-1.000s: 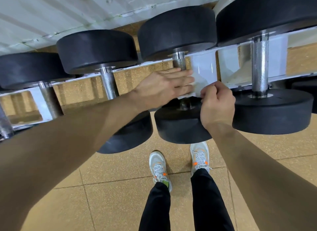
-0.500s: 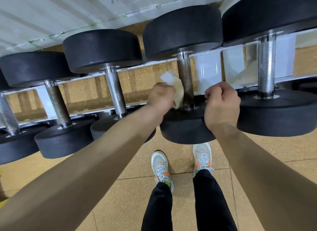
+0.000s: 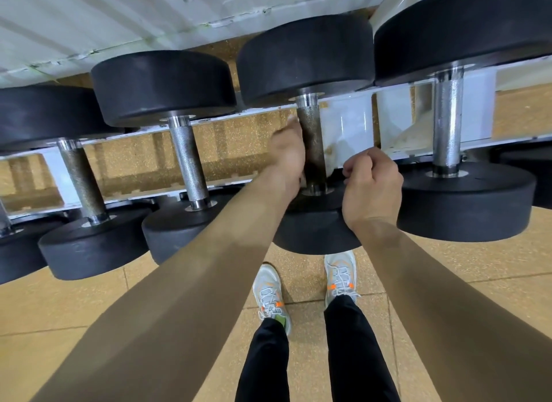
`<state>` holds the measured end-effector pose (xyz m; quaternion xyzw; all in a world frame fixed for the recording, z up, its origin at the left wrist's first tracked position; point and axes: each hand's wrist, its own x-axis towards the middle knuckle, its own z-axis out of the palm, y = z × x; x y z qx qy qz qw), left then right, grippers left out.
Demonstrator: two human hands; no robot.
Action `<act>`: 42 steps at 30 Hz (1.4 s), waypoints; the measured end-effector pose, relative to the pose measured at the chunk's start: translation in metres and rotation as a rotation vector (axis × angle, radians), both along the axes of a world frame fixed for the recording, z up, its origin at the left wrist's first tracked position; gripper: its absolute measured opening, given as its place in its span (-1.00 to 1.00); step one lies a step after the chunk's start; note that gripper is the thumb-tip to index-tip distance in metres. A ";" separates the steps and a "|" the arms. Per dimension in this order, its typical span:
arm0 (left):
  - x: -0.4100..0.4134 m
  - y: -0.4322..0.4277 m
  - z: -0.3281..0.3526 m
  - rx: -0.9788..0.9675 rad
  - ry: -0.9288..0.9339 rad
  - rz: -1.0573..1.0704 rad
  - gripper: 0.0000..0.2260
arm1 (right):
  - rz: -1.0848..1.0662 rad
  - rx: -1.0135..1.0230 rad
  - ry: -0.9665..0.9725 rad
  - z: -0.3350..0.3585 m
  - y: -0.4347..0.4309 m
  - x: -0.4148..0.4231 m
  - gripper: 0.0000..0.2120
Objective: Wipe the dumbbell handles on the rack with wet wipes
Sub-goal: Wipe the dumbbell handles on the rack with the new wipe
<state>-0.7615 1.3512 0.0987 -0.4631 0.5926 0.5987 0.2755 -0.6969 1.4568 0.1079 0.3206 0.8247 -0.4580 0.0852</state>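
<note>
Several black dumbbells lie across a white rack (image 3: pixel 354 123), metal handles pointing toward me. My left hand (image 3: pixel 286 156) is pressed against the left side of one dark knurled handle (image 3: pixel 310 132); it looks blurred. Only a pale tip of the wet wipe (image 3: pixel 293 119) shows above its fingers, and the rest is hidden under the hand. To the right of that handle, over the near black weight (image 3: pixel 313 231), my right hand (image 3: pixel 370 186) is curled into a fist. Nothing is visible in it.
Neighbouring handles stand to the left (image 3: pixel 188 162) and further left (image 3: pixel 80 180), with a shiny chrome one at the right (image 3: pixel 446 120). A white wall runs behind the rack. My shoes (image 3: pixel 271 294) stand on tan speckled floor tiles below.
My left hand took the wipe from in front of the handle, drew back to its left side, and now slides up along it. My right hand let go of the wipe and stays curled.
</note>
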 end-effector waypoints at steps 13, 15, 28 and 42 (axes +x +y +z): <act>0.037 -0.050 0.069 0.206 0.125 -0.010 -0.60 | 0.237 -0.194 0.014 0.020 0.003 0.000 -0.63; 0.041 -0.046 0.073 0.418 0.121 0.017 -0.46 | 0.031 -0.542 -0.094 0.036 0.005 -0.007 -0.51; 0.047 -0.036 0.039 -0.309 0.409 -0.184 -0.85 | 0.345 -0.355 -0.172 0.023 0.029 -0.041 -0.78; 0.072 0.008 0.013 -0.659 0.361 0.257 -0.89 | 0.406 0.164 -0.117 0.011 0.000 -0.057 -0.67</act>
